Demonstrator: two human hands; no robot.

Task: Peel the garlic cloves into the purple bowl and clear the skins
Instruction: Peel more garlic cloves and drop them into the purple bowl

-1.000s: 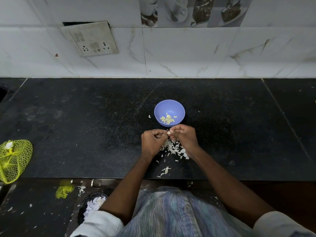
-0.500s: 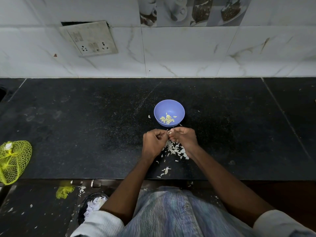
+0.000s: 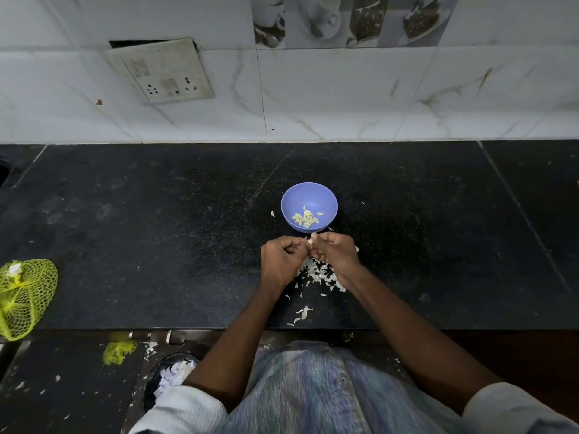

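Since 1 s ago both hands have barely shifted: the left hand (image 3: 283, 256) and right hand (image 3: 335, 252) still pinch 1 garlic clove (image 3: 311, 239) between curled fingers, just near of the purple bowl (image 3: 309, 195), so peeling continues. Skins (image 3: 316, 272) lie beneath. No writing is readable.

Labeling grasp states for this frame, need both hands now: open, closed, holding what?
Left hand: closed, fingers pinching the garlic clove.
Right hand: closed, fingers curled, pinching the same clove from the other side.
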